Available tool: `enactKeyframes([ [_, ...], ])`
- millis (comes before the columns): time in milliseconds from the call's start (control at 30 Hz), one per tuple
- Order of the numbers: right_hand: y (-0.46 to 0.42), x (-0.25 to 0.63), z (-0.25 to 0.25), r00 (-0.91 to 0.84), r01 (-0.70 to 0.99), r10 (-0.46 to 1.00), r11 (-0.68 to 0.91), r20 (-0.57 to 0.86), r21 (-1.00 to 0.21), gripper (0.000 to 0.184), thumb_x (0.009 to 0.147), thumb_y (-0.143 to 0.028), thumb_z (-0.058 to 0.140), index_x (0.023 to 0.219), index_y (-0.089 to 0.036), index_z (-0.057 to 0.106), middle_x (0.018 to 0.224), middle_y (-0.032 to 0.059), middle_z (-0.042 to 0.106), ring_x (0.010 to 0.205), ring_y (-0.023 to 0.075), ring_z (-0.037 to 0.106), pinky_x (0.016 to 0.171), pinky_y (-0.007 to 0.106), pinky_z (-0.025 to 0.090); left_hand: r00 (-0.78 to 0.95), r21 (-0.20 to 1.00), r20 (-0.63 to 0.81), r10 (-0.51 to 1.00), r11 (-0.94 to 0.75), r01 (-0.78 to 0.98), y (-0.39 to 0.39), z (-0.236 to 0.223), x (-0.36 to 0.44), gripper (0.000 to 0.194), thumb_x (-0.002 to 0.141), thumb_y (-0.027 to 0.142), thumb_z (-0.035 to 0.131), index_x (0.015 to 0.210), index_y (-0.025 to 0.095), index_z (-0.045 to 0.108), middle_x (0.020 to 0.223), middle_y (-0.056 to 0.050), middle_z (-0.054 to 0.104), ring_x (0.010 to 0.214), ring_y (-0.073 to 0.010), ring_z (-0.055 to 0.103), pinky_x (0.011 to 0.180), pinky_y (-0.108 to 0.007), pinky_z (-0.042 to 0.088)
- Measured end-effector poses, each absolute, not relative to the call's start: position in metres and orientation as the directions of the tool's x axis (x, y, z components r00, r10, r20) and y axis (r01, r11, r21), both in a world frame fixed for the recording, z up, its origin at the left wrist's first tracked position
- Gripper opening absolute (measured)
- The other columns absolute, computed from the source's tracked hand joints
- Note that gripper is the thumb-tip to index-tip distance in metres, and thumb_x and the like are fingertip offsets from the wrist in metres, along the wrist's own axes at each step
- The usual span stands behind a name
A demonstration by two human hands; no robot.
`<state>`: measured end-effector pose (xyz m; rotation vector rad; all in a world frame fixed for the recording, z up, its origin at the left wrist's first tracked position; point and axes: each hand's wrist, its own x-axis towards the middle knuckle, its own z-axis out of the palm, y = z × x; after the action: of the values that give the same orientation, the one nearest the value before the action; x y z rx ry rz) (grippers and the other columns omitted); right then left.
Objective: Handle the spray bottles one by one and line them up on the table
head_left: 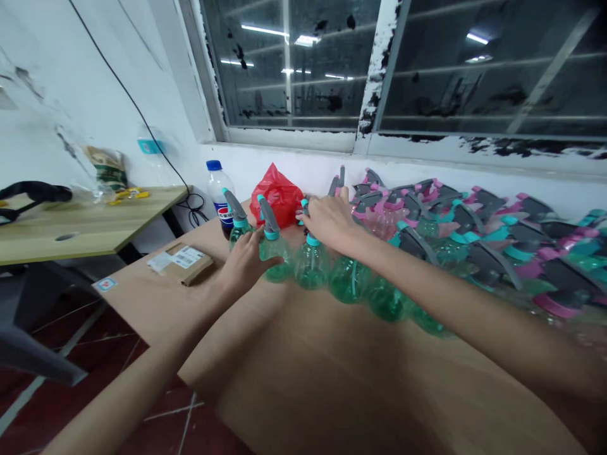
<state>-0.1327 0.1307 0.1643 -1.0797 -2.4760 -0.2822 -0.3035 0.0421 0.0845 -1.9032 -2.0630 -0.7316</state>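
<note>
A row of clear green spray bottles with grey-and-teal trigger heads stands along the table. My left hand (pixel 243 260) reaches between the leftmost spray bottle (pixel 236 218) and the second spray bottle (pixel 279 251). Its thumb is stretched across the front of the second bottle, apart from the fingers. My right hand (pixel 332 220) is at the head of the third spray bottle (pixel 312 266), with fingers curled about the top. The hand covers most of that head. Under my right forearm stand more green bottles (pixel 349 279).
Many pink and teal spray bottles (pixel 467 221) crowd the right side beneath the window. A red plastic bag (pixel 276 193) and a Pepsi bottle (pixel 220 196) stand behind the row. A cardboard package (pixel 183 263) lies left on the brown table (pixel 284 366). Another table (pixel 90 224) adjoins the wall.
</note>
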Motion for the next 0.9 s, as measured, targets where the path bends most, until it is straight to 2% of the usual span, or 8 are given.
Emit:
enactKeyframes([
  [200, 0.118, -0.130, 0.162, -0.639, 0.694, 0.601, 0.720, 0.479, 0.023, 0.028, 0.093, -0.027, 0.047, 0.086, -0.009, 0.068, 0.081, 0.0115, 0.071, 0.075, 0.0252, 0.064, 0.090, 0.044, 0.019, -0.160, 0.247, 0.506, 0.848, 0.035, 0.968, 0.043, 0.084, -0.304, 0.064, 0.076, 0.037, 0.076, 0.128, 0.016, 0.046, 0.111, -0.011, 0.059, 0.109, -0.0321, 0.057, 0.089, -0.044, 0.047],
  [333, 0.106, -0.124, 0.162, -0.660, 0.665, 0.570, 0.747, 0.489, 0.027, 0.029, 0.093, -0.028, 0.047, 0.088, -0.007, 0.066, 0.077, 0.0119, 0.071, 0.074, 0.0257, 0.065, 0.092, 0.043, 0.019, -0.189, 0.277, 0.535, 0.824, 0.040, 0.960, 0.026, 0.084, -0.296, 0.069, 0.079, 0.042, 0.072, 0.135, 0.018, 0.040, 0.121, -0.014, 0.054, 0.108, -0.0321, 0.058, 0.084, -0.044, 0.051],
  [467, 0.084, -0.110, 0.162, -0.681, 0.638, 0.546, 0.769, 0.488, 0.031, 0.028, 0.093, -0.029, 0.048, 0.087, -0.008, 0.065, 0.075, 0.0118, 0.071, 0.072, 0.0260, 0.064, 0.093, 0.043, 0.019, -0.240, 0.373, 0.626, 0.742, -0.015, 0.928, -0.011, 0.084, -0.278, 0.055, 0.087, 0.047, 0.061, 0.131, 0.018, 0.046, 0.120, -0.012, 0.055, 0.102, -0.0307, 0.062, 0.084, -0.046, 0.053],
  [533, 0.070, -0.099, 0.161, -0.689, 0.628, 0.537, 0.777, 0.487, 0.032, 0.027, 0.093, -0.028, 0.047, 0.088, -0.008, 0.064, 0.072, 0.0106, 0.070, 0.070, 0.0256, 0.064, 0.094, 0.043, 0.019, -0.217, 0.480, 0.588, 0.780, -0.120, 0.869, -0.032, 0.081, -0.263, 0.051, 0.088, 0.052, 0.056, 0.128, 0.020, 0.048, 0.117, -0.010, 0.056, 0.102, -0.0287, 0.062, 0.084, -0.044, 0.054],
  [633, 0.046, -0.078, 0.157, -0.683, 0.622, 0.530, 0.783, 0.502, 0.021, 0.026, 0.093, -0.027, 0.045, 0.093, -0.008, 0.063, 0.074, 0.0107, 0.070, 0.071, 0.0254, 0.065, 0.095, 0.043, 0.021, -0.075, 0.632, 0.407, 0.910, -0.221, 0.743, -0.059, 0.072, -0.233, 0.050, 0.088, 0.054, 0.056, 0.127, 0.025, 0.048, 0.125, -0.009, 0.055, 0.110, -0.0275, 0.060, 0.087, -0.043, 0.054],
  [700, 0.031, -0.062, 0.154, -0.674, 0.619, 0.534, 0.785, 0.510, -0.004, 0.026, 0.093, -0.027, 0.045, 0.095, -0.009, 0.063, 0.075, 0.0108, 0.071, 0.072, 0.0260, 0.065, 0.096, 0.044, 0.022, -0.019, 0.635, 0.337, 0.941, -0.212, 0.743, -0.070, 0.063, -0.212, 0.060, 0.084, 0.055, 0.060, 0.134, 0.028, 0.040, 0.136, -0.009, 0.048, 0.118, -0.0302, 0.054, 0.092, -0.047, 0.050],
  [800, 0.012, -0.036, 0.151, -0.668, 0.620, 0.550, 0.784, 0.502, -0.035, 0.026, 0.093, -0.026, 0.044, 0.095, -0.009, 0.063, 0.070, 0.0089, 0.069, 0.068, 0.0255, 0.064, 0.097, 0.046, 0.023, 0.027, 0.588, 0.296, 0.955, -0.205, 0.783, -0.078, 0.046, -0.183, 0.070, 0.082, 0.056, 0.064, 0.139, 0.028, 0.034, 0.136, -0.011, 0.047, 0.121, -0.0336, 0.050, 0.095, -0.051, 0.046],
  [900, 0.001, -0.005, 0.150, -0.645, 0.637, 0.586, 0.767, 0.490, -0.078, 0.032, 0.094, -0.033, 0.043, 0.099, -0.009, 0.063, 0.068, 0.0085, 0.069, 0.069, 0.0257, 0.064, 0.100, 0.048, 0.022, 0.088, 0.579, 0.302, 0.949, -0.256, 0.774, -0.079, 0.033, -0.157, 0.066, 0.085, 0.054, 0.063, 0.138, 0.029, 0.033, 0.131, -0.009, 0.052, 0.119, -0.0316, 0.053, 0.096, -0.050, 0.045],
])
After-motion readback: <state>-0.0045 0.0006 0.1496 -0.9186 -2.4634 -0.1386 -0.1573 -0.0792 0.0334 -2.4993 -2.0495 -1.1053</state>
